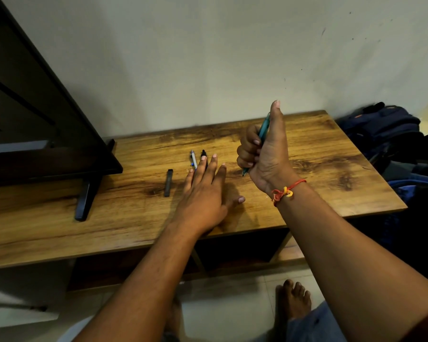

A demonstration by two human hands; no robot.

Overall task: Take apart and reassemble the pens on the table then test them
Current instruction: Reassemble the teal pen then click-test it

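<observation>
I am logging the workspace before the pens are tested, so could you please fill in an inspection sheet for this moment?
Surface: wooden table, standing against a pale wall.
Job's things: teal pen gripped upright, tip down; white pen and black pen lying side by side; dark pen piece lying apart to their left.
Clutter: nothing seen beyond a dark screen on its foot.
Hands: right hand shut on the teal pen; left hand flat, open, fingers over the two lying pens.
Cables: nothing seen.
Surroundings: blue bags to the right of the table; tiled floor below.
</observation>
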